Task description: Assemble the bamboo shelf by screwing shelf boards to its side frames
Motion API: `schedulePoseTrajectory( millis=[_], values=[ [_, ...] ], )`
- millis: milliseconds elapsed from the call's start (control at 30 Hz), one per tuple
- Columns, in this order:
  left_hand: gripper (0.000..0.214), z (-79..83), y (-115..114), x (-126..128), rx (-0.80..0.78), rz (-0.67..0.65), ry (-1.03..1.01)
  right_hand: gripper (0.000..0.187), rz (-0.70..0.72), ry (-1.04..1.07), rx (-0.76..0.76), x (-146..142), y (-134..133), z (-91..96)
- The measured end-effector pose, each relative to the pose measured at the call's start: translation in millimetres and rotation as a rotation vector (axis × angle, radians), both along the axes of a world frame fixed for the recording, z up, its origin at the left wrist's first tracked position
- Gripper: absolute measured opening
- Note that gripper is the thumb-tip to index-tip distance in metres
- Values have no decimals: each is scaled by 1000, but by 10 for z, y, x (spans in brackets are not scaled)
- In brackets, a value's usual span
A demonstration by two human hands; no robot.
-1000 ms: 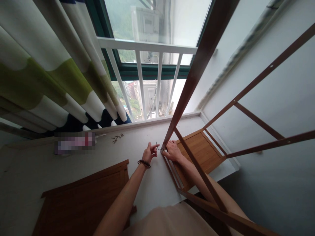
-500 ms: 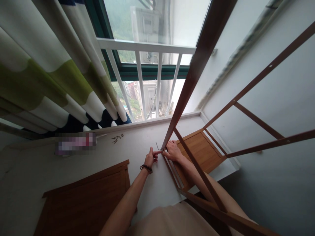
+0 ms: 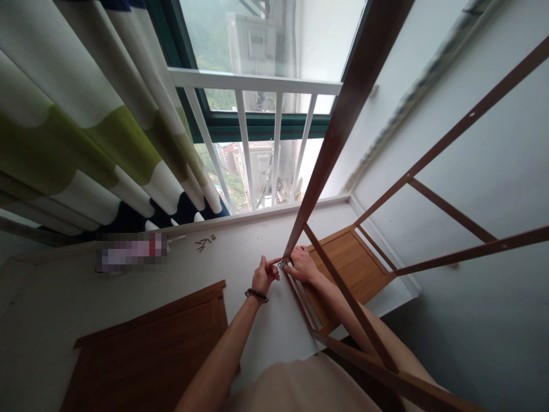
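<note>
A brown wooden frame (image 3: 343,114) of thin bars stands on a white ledge (image 3: 240,246), one long bar running up past the camera. Its foot meets the ledge between my hands. My left hand (image 3: 265,274), with a bead bracelet on the wrist, is closed in a pinch on a small metal hex key (image 3: 282,264) at that foot. My right hand (image 3: 302,264) is closed round the bottom of the bar and steadies it. A wooden panel (image 3: 349,263) lies inside the frame, to the right of my hands.
A second brown wooden panel (image 3: 150,349) lies on the ledge at the lower left. A few small screws (image 3: 205,242) lie near the window rail (image 3: 257,83). A striped curtain (image 3: 86,131) hangs on the left. A white wall closes the right side.
My left hand has turned the hex key at the bar's foot; its long arm stood up before and now lies low between my fingers. My right hand has stayed on the bar.
</note>
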State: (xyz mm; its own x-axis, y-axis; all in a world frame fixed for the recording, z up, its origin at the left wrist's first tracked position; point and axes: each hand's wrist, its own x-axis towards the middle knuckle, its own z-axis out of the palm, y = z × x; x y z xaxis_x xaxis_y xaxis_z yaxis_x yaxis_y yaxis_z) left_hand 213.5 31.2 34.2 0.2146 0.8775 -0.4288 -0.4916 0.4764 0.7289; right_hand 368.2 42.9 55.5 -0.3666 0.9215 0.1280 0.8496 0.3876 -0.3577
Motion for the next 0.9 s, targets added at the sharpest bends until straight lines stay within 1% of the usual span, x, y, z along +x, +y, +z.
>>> schedulePoseTrajectory(
  millis=[133,300,400,500,567,667,733,833,900],
  values=[
    [63,-77,-27,0,-31,26,24,15,-5,-7,9,-9,-5,25],
    [62,-126,29,-60,10,-40,203,16,-5,-12,-10,-17,-12,45],
    [61,-138,9,-80,-36,-61,203,16,-11,-17,-13,-18,-15,52],
    [58,-119,-10,-56,-127,-67,157,15,-13,-15,-15,-15,-13,53],
    [56,-86,12,-30,-151,-41,140,15,-9,-12,-20,-11,-9,46],
    [58,-12,87,-8,-119,27,107,15,4,-3,-19,-6,-1,27],
    [64,36,127,-12,-79,41,80,16,13,1,-12,-6,2,14],
    [69,68,116,-30,-42,11,59,15,9,-6,-1,-10,1,9],
    [68,44,62,-38,-45,-31,53,15,2,-14,0,-11,-1,16]
  ],
)
